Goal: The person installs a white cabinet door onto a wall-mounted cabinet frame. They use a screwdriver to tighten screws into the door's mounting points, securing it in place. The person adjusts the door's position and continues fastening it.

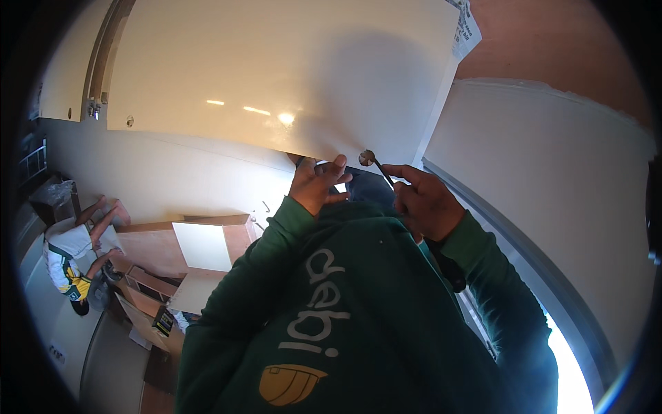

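A glossy white cabinet panel (269, 69) spans the top of the view. My left hand (317, 185) is at its lower edge, thumb over the front face and fingers curled below and partly behind it. Right of that thumb, a round hole (365, 159) opens near the panel's lower right corner. In my closed right hand (429, 203) is a screwdriver-like tool (383, 172) with a thin dark shaft, its tip at the hole and my index finger stretched along it. Its black handle (452, 274) shows below the hand; the tip's exact shape is too small to tell.
Left of the panel stands another cabinet panel (67, 62) with metal hinge parts (94, 108) between them. A grey-edged frame (524, 259) borders the right side. At far left a co-worker (69, 259) in white and yellow is near wooden cabinet boxes (148, 241).
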A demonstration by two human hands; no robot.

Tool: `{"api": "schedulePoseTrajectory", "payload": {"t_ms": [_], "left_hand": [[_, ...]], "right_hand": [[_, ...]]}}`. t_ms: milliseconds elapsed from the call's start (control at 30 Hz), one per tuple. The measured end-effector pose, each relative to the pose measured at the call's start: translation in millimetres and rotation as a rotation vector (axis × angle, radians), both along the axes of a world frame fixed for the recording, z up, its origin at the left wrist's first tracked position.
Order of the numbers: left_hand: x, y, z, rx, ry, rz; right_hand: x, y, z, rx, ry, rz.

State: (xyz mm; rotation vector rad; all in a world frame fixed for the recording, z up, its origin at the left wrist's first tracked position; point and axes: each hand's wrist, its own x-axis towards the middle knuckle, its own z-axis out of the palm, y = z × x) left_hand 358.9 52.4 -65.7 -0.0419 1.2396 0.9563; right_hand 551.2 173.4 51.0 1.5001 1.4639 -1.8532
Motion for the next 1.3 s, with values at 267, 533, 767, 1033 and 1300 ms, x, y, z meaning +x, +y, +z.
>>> {"api": "schedulePoseTrajectory", "payload": {"t_ms": [267, 533, 767, 1033, 1300], "left_hand": [[-1, 7, -3, 0.006, 0.077, 0.004], [-5, 13, -4, 0.014, 0.013, -0.056], [-22, 13, -13, -0.05, -0.225, -0.098], [-23, 16, -13, -0.037, -0.265, -0.195], [-9, 13, -9, 0.011, -0.234, -0.161]], "right_hand": [[-7, -9, -5, -0.148, 0.061, -0.191], [-24, -28, -23, -0.145, 0.039, -0.391], [-8, -51, -11, 0.586, -0.071, 0.024], [-31, -72, -30, 0.73, -0.231, 0.351], [-36, -29, -7, 0.53, -0.126, 0.427]]}}
